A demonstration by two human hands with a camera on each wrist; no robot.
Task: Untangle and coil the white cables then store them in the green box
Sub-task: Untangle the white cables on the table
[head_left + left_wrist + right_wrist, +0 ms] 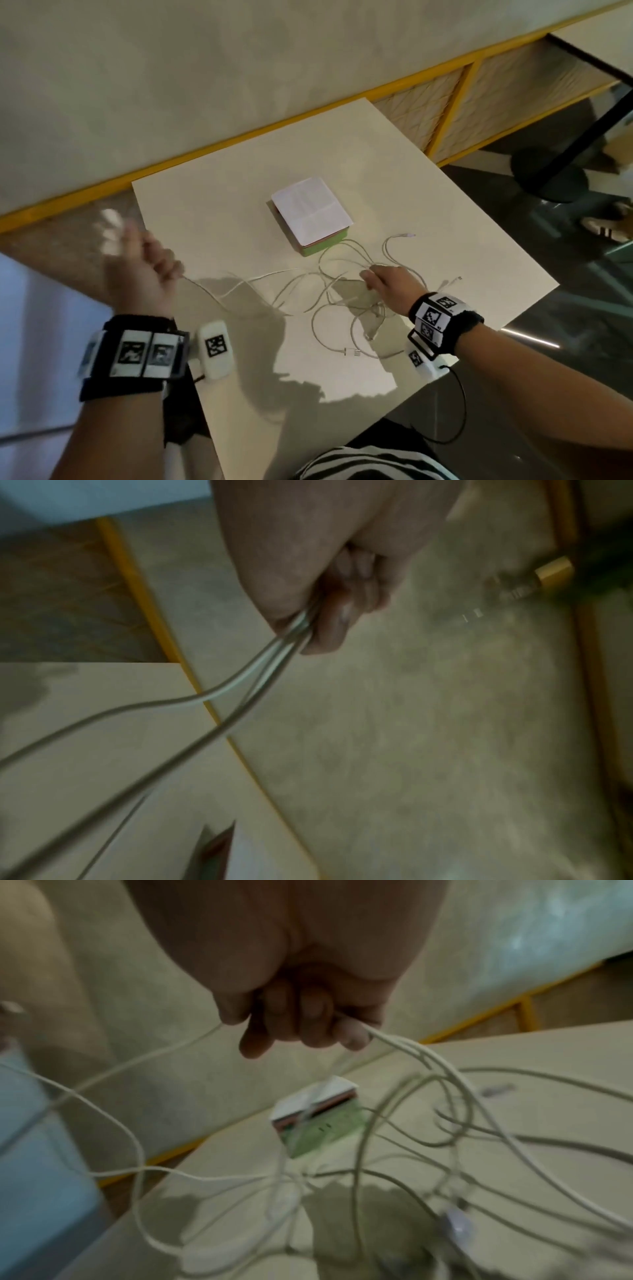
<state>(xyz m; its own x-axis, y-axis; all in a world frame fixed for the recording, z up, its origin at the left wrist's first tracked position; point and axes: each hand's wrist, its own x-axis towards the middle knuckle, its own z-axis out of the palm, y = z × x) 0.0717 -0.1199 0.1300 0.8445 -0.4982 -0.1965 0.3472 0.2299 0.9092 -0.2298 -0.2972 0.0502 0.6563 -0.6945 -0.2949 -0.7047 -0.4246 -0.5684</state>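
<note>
A tangle of white cables (pixel 329 291) lies on the cream table (pixel 212 205) in front of the green box (pixel 325 247), whose white lid (pixel 310 209) is shut. My left hand (pixel 144 270), lifted off the table's left edge, grips two cable strands (pixel 246 680) in a fist. My right hand (pixel 383 284) holds several strands (pixel 421 1053) of the tangle between curled fingers, just above the table. The green box (pixel 322 1131) sits beyond the right hand in the right wrist view. Loose plug ends (pixel 352 352) lie near the table's front.
The table stands against a pale wall with a yellow baseboard (pixel 239 137). A black round stand base (pixel 548 178) and someone's shoe (pixel 603 228) are on the dark floor to the right. The table edge is close to my body.
</note>
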